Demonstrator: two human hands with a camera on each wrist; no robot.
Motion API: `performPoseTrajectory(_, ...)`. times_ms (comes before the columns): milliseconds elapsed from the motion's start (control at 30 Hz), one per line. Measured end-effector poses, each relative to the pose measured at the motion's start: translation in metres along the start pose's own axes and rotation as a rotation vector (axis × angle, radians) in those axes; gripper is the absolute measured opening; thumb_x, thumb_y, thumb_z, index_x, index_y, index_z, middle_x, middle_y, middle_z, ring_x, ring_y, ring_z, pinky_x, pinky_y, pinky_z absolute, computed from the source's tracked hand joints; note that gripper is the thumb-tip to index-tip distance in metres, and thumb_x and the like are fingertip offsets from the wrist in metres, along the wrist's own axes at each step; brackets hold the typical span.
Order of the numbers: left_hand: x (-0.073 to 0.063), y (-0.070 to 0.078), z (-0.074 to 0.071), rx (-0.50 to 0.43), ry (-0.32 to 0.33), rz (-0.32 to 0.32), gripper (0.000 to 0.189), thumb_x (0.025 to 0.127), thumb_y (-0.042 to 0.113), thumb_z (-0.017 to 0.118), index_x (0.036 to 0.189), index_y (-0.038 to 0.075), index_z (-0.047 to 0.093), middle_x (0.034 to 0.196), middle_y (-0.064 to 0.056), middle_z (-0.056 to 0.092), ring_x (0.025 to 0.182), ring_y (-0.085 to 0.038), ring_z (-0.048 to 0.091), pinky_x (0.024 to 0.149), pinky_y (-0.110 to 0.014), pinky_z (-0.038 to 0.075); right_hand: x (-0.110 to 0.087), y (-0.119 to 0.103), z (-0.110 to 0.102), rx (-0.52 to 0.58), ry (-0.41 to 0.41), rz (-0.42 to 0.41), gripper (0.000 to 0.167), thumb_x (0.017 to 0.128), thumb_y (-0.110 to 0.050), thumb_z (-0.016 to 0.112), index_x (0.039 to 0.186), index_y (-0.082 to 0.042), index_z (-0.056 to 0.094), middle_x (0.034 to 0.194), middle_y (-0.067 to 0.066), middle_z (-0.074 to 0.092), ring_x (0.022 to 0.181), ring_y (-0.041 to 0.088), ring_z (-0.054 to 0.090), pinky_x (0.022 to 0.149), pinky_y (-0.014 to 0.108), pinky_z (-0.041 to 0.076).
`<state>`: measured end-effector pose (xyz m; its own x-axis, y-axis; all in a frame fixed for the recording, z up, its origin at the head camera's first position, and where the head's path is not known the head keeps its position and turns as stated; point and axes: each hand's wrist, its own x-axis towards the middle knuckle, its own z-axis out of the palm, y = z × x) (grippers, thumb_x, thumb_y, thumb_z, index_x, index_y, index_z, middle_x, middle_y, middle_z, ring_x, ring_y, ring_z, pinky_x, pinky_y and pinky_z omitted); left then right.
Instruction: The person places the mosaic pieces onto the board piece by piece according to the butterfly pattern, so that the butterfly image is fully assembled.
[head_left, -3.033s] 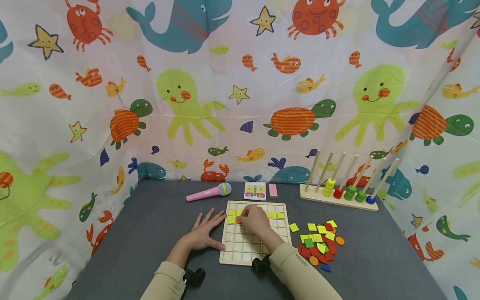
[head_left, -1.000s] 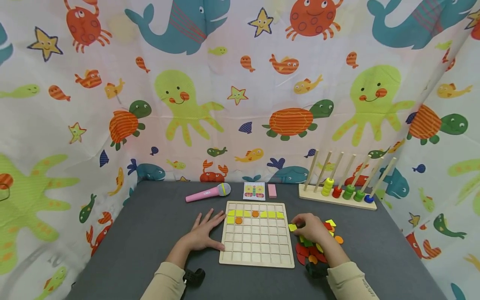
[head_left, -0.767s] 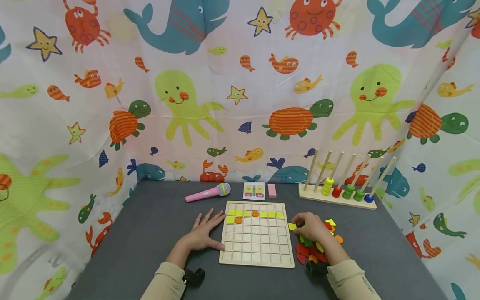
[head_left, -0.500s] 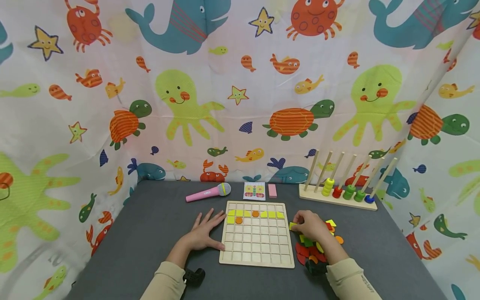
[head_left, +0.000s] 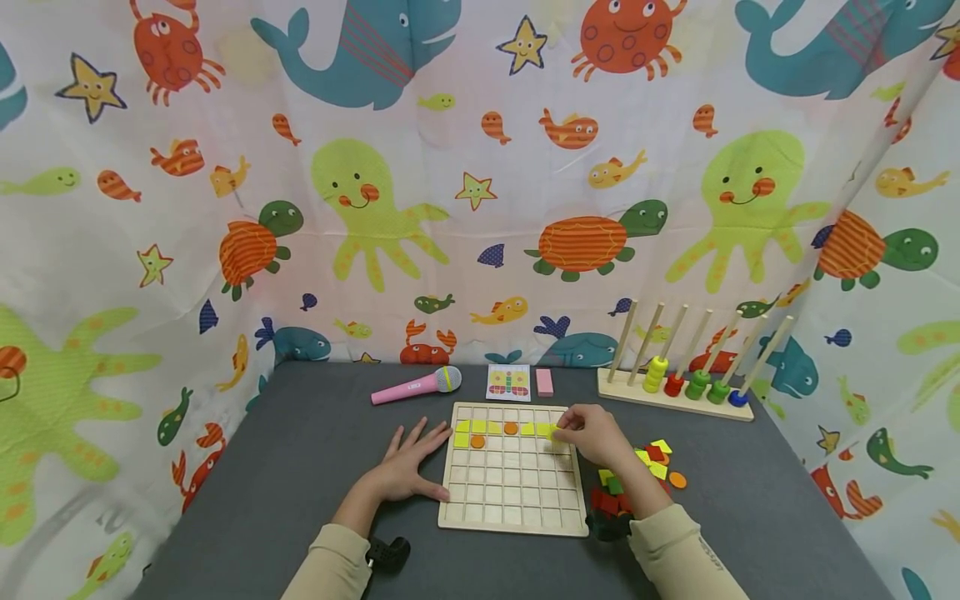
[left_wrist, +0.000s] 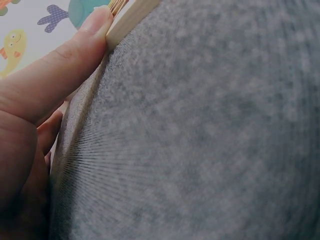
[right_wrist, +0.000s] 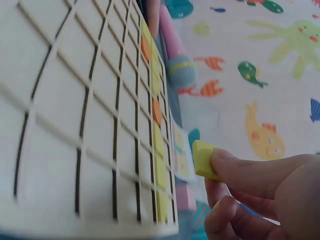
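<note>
A wooden grid board lies on the dark table. Its second row from the back has yellow square tiles with an orange disc among them. A yellow tile and another orange disc lie in the row in front. My left hand rests with spread fingers along the board's left side; in the left wrist view its thumb touches the board's edge. Between thumb and finger, my right hand pinches a yellow square tile, held above the board's back right part.
Right of the board lies a loose pile of red, yellow, green and orange pieces. Behind the board are a pink toy microphone, a patterned card and a pink block. A peg stand with coloured rings stands back right.
My right hand has set the second orange disc in the third row, gone to the pile, picked up a yellow tile and carried it left over the board. The left hand stays put.
</note>
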<state>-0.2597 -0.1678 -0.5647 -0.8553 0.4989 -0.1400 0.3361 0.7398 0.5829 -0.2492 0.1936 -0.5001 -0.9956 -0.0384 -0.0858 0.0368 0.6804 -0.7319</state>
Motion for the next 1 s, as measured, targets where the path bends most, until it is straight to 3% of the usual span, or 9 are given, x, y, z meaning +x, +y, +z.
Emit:
performPoseTrajectory(400,0.0,-0.001,0.0,0.003,0.003,0.016,0.113,0.07,0.066,0.082,0.162,0.031,0.025,0.169,0.007,0.019,0.158,-0.031,-0.006,0.12,-0.063,-0.014,0.012,-0.025,0.049,0.103,-0.037,-0.108,0.009,0.088,-0.015,0.078,0.086,-0.011,0.071,0.079,0.003,0.064,0.075,0.018,0.056,0.06,0.029,0.045)
performPoseTrajectory(567,0.001,-0.001,0.0,-0.002,0.0,0.008,0.113,0.069,0.066,0.082,0.161,0.031,0.026,0.169,0.006,0.019,0.158,-0.031,-0.006,0.12,-0.063,-0.015,0.019,-0.032,0.063,0.122,-0.035,-0.107,0.008,0.09,-0.016,0.077,0.086,-0.011,0.071,0.08,0.003,0.064,0.073,0.019,0.055,0.058,0.029,0.045)
performPoseTrajectory(1000,0.001,-0.002,0.001,-0.008,-0.002,0.003,0.114,0.068,0.068,0.081,0.161,0.031,0.027,0.169,0.006,0.02,0.158,-0.032,-0.005,0.12,-0.064,-0.015,0.034,-0.035,0.089,0.01,-0.025,-0.083,0.008,0.09,-0.02,0.077,0.085,-0.015,0.073,0.076,0.001,0.061,0.072,0.019,0.054,0.064,0.031,0.044)
